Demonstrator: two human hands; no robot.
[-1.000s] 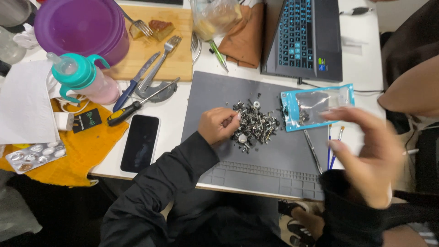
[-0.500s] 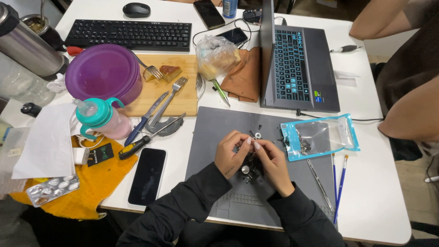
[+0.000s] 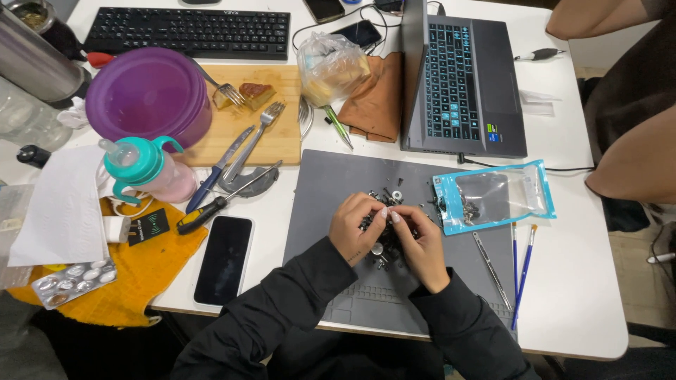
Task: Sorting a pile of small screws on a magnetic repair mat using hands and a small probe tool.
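A pile of small metal screws and nuts (image 3: 389,198) lies on a grey work mat (image 3: 331,183). My left hand (image 3: 355,226) and my right hand (image 3: 417,243) meet over the pile, fingertips pinched together on a small dark part; what it is I cannot tell. Both black sleeves come up from the table's front edge. A clear bag with blue edges (image 3: 493,197), holding a few small parts, lies just right of the pile.
A black phone (image 3: 224,259) and screwdriver (image 3: 218,200) lie left of the mat; thin tools and brushes (image 3: 517,271) right. Behind are a laptop (image 3: 461,77), cutting board (image 3: 271,130), purple bowl (image 3: 148,95), teal bottle (image 3: 144,169), keyboard (image 3: 190,32). Another person's arm (image 3: 634,162) is at the right edge.
A second ago my right hand was raised at the right, away from the pile. It has come down to the left hand, and both now pinch together over the screws.
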